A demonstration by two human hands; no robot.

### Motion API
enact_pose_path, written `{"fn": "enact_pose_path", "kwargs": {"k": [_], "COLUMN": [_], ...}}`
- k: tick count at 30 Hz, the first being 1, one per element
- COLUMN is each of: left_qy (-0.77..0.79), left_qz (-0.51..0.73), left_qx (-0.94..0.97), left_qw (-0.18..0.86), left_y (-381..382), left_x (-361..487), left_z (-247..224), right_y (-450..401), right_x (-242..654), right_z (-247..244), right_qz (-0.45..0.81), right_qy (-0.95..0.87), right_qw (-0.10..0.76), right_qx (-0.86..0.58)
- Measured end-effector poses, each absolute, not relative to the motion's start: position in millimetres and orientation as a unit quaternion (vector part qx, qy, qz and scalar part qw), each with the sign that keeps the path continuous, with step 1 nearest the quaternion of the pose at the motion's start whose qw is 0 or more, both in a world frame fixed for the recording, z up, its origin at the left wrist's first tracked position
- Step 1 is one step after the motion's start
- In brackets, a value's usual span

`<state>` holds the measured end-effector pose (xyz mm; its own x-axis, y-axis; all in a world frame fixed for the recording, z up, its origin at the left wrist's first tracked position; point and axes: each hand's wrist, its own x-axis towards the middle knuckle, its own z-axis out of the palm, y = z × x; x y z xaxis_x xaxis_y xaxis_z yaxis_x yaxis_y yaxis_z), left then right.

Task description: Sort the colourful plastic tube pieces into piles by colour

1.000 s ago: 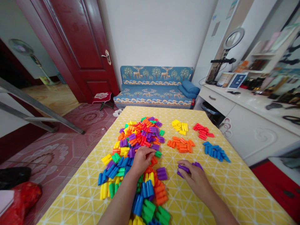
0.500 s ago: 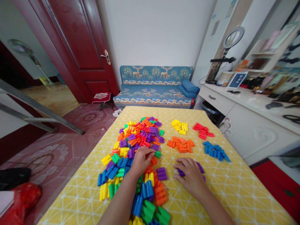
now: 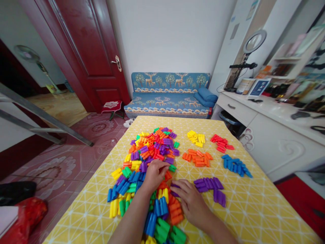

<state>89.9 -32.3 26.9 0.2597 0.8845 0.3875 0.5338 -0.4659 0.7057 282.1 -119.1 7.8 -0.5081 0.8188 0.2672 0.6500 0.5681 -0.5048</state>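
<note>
My left hand [image 3: 156,174] rests over the mixed heap of plastic building blocks [image 3: 154,142], its fingers curled and thumb drawn in. A green block [image 3: 172,168] lies at its fingertips; whatever is inside the fingers is hidden. My right hand [image 3: 191,200] reaches to the heap's right edge, fingers and thumb around a purple block [image 3: 175,189] that is mostly covered. Just right of this hand lies a group of purple blocks [image 3: 208,184]. Orange blocks [image 3: 175,210] sit close to its left side.
Separate groups of yellow [image 3: 196,137], orange [image 3: 198,157], red [image 3: 221,143] and blue blocks [image 3: 236,165] lie on the yellow patterned tablecloth [image 3: 254,210]. Beyond the table stands a blue sofa [image 3: 167,98]. A white dresser [image 3: 274,128] is on the right.
My right hand has moved left from the purple group to the single purple block by the heap, uncovering the group. My left hand stays in place on the heap.
</note>
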Motion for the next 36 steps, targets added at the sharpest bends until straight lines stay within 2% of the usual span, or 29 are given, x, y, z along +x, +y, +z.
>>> {"fn": "enact_pose_path", "kwargs": {"k": [13,36], "left_qy": [0.474,0.476], "left_qz": [0.387,0.39], "left_qx": [0.758,0.752], "left_qw": [0.226,0.238], "left_y": [-34.0,-31.8], "left_x": [90.7,91.8], "left_z": [27.9,26.9], "right_y": [-117.0,-106.3], "right_x": [282.0,288.8], "right_z": [9.4,-12.0], "right_qz": [0.206,0.158], "right_qy": [-0.823,-0.845], "right_qw": [0.273,0.296], "right_qx": [-0.455,-0.416]}}
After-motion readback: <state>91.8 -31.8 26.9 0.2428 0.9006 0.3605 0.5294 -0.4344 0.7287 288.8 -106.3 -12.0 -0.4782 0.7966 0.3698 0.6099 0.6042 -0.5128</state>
